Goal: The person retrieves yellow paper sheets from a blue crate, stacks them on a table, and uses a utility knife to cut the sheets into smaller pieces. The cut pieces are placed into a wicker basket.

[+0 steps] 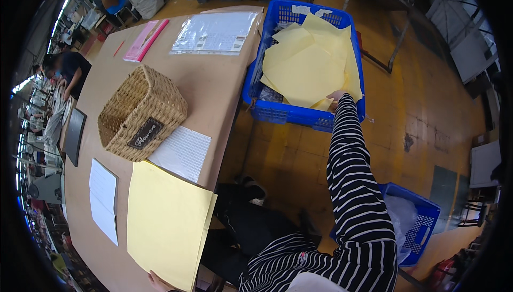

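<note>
My right arm in a striped sleeve stretches forward to a blue plastic crate (296,114). Its hand (335,97) is closed on the near edge of yellow paper sheets (310,62), which lie loosely overlapped in the crate; part of the fingers is hidden. At the lower edge, my left hand (157,281) shows only in part, pinching the near edge of a large yellow sheet (165,217). That sheet lies on the table (214,89) and reaches past its right side. Behind it, a woven basket (155,105) with a dark label stands on a white printed sheet (184,150).
An open notebook (103,196), a dark flat board (75,137), a pink booklet (144,43) and plastic-covered papers (214,33) lie on the table. Another blue crate (422,228) with clear plastic stands at the lower right. A person (75,70) works beyond the table's left side.
</note>
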Motion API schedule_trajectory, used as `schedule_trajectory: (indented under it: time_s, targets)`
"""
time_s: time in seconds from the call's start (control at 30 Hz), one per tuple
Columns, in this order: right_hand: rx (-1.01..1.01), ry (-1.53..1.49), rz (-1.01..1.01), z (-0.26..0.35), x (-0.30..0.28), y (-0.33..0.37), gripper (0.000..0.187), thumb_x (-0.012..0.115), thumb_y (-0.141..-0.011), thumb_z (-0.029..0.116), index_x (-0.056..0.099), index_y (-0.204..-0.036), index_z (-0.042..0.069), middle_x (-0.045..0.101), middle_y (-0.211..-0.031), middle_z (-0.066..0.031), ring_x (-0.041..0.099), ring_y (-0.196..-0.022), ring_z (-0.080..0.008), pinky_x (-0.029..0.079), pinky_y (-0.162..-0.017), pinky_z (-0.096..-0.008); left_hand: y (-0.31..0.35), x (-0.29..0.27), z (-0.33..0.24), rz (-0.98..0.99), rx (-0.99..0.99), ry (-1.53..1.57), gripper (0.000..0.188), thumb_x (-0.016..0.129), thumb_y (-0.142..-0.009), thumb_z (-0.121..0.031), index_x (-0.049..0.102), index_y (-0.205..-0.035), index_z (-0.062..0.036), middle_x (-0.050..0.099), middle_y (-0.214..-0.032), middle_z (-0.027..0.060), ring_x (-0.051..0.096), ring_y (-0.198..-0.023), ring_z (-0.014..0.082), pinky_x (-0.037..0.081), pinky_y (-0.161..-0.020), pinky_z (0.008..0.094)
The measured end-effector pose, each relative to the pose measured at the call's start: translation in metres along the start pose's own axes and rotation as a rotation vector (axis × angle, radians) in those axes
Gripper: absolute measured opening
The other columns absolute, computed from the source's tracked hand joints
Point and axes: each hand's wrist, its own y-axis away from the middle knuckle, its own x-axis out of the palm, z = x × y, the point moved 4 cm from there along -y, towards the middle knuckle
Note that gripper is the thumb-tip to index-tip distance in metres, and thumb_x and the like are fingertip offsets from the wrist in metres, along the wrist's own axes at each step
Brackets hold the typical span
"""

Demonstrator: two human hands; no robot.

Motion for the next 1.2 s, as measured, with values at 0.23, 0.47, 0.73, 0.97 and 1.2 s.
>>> schedule_trajectory:
  time_s: [0.23,0.47,0.73,0.97,1.2]
  targets:
    - [-0.096,-0.105,-0.274,0.017,-0.013,0.007,0.037,0.052,-0.088,0.017,0.064,-0.121,0.004,0.065,-0.115,-0.0253,0.062,-0.109,-0.0405,0.049,-0.092,-0.0479,0.007,-0.004,0.002,0.005,-0.014,0.02,0.043,0.056,-0.099,-0.025,0.047,-0.132,0.0011,0.057,-0.125,0.0156,0.059,-0.109,0.0282,0.052,-0.091,0.04]
    - [-0.249,-0.71,-0.838,0.027,-0.062,0.088,0.033,0.053,-0.087,0.013,0.064,-0.116,0.001,0.066,-0.108,-0.0263,0.064,-0.103,-0.0416,0.049,-0.087,-0.0489,-0.016,-0.061,0.05,-0.524,-0.338,-0.143,0.058,0.054,-0.099,-0.024,0.034,-0.148,0.0004,0.045,-0.145,0.017,0.041,-0.135,0.028,0.035,-0.112,0.0382]
    - [-0.835,-1.093,-0.904,0.05,-0.144,0.25,0.031,0.051,-0.096,0.001,0.06,-0.125,-0.006,0.071,-0.11,-0.0135,0.066,-0.096,-0.0163,0.049,-0.086,-0.028,-0.023,-0.048,0.05,-0.226,-0.273,-0.273,0.04,0.055,-0.097,-0.009,0.049,-0.135,0.0027,0.055,-0.136,0.0124,0.047,-0.13,0.0223,0.033,-0.112,0.036]
    - [-1.336,-0.499,-1.166,0.131,-0.126,0.458,0.023,0.063,-0.089,0.004,0.07,-0.11,-0.001,0.073,-0.101,-0.0143,0.07,-0.086,-0.0193,0.054,-0.076,-0.0293,-0.018,-0.047,0.039,-0.102,-0.315,-0.225,0.037,0.058,-0.095,-0.01,0.054,-0.131,0.0021,0.053,-0.138,0.0145,0.045,-0.132,0.024,0.031,-0.113,0.0362]
    - [-2.362,-0.105,-0.792,0.198,0.015,0.598,0.015,0.068,-0.077,0.003,0.073,-0.09,0.006,0.074,-0.094,-0.0057,0.072,-0.083,-0.017,0.053,-0.062,-0.0271,0.016,-0.018,-0.049,-0.057,-0.239,0.201,0.05,0.051,-0.102,-0.029,0.041,-0.144,-0.004,0.046,-0.145,0.0204,0.046,-0.132,0.0327,0.037,-0.11,0.0439]
